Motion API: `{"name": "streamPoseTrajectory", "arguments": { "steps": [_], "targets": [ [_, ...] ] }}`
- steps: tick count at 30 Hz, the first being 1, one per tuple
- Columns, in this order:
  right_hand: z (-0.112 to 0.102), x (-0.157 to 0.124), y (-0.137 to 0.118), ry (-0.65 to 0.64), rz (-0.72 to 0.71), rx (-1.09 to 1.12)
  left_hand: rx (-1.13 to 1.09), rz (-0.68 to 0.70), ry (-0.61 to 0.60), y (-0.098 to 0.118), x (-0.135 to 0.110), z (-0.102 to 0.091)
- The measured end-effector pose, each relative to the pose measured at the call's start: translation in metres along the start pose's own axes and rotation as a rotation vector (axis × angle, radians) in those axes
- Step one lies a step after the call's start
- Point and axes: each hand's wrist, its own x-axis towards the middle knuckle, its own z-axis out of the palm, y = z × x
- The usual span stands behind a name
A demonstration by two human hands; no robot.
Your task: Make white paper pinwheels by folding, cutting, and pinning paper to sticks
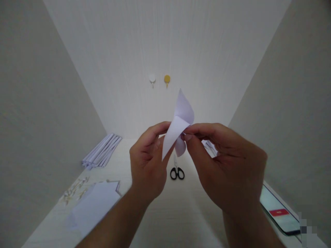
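I hold a small piece of white paper (178,127) up in front of me, above the table. It is folded and curled, with one pointed tip standing up. My left hand (147,162) pinches its lower left part between thumb and fingers. My right hand (227,165) pinches its right side, thumb and forefinger pressed together on the fold. Both hands are closed on the paper.
Black-handled scissors (177,172) lie on the white table (181,213) beyond my hands. A row of rolled white paper (102,151) lies at the far left. Flat white sheets (95,203) and small pins (74,189) sit near left. A phone (280,212) lies at the right. Two wall hooks (159,79) hang ahead.
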Motion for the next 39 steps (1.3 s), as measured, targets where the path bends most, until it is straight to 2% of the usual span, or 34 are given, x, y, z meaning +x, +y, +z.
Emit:
{"name": "streamPoseTrajectory", "arguments": {
  "steps": [15,22,28,34,39],
  "targets": [
    [-0.003,0.001,0.003,0.028,0.046,-0.064,0.009,-0.115,-0.014,-0.006,-0.006,0.004],
    [-0.002,0.002,-0.001,0.042,0.094,-0.071,0.087,-0.107,-0.014,-0.004,-0.006,0.006],
    [-0.002,0.002,0.002,0.038,0.093,-0.064,0.015,-0.097,-0.001,-0.006,-0.005,0.005],
    [-0.003,0.003,0.005,0.02,0.121,0.058,0.045,-0.061,-0.016,-0.003,-0.005,0.003],
    [-0.007,0.006,0.01,-0.058,0.259,0.399,0.055,0.068,-0.017,0.008,0.0,0.002]
  ]
}}
